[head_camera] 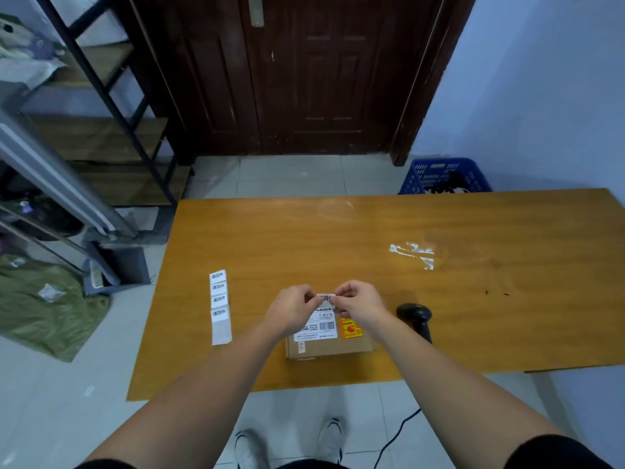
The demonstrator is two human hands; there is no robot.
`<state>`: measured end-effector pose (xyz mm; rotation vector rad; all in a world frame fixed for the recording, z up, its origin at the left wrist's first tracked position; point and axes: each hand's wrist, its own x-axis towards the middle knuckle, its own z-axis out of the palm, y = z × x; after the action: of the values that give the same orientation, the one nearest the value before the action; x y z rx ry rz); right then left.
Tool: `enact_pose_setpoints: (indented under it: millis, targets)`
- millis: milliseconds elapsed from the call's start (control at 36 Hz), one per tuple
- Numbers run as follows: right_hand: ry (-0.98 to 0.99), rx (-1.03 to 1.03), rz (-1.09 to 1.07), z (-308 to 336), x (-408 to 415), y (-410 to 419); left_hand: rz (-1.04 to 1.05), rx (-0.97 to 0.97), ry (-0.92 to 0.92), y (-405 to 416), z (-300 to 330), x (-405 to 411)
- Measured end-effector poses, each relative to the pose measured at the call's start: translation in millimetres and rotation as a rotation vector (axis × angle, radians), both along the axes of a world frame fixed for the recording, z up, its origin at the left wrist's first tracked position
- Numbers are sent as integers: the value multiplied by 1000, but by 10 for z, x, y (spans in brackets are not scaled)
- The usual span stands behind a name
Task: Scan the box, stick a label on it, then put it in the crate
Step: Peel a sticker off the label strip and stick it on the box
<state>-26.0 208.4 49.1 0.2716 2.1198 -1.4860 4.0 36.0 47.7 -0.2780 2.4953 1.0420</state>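
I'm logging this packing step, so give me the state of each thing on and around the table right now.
left hand: pinching the small label's left edge
right hand: pinching its right edge
small label: held over the box, not stuck down
box: closed, flat on the table
label strip: lying flat, left of box
scanner: set down, unheld
blue crate: on floor, contents unclear

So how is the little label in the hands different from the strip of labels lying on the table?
The label is a single piece pinched between the left hand and right hand above the box; the strip is several labels in a row, flat and untouched on the table. The held one shows a square code, the strip printed characters. Both are white.
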Motion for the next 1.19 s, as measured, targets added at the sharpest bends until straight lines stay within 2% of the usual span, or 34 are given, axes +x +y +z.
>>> enact_pose_setpoints:
  millis: [167,361,750,1194]
  targets:
    - [-4,-37,-16,-22,-102,314,12,-23,-30,354,-77,-89]
    - [-26,17,-46,-169,-167,513,-7,-36,-70,598,-185,-182]
    - [14,298,-98,-621,-204,491,-118,-323,-189,861,-603,-407]
    - [15,351,-66,-810,-290,551,-176,-490,-236,1026,-675,-528]
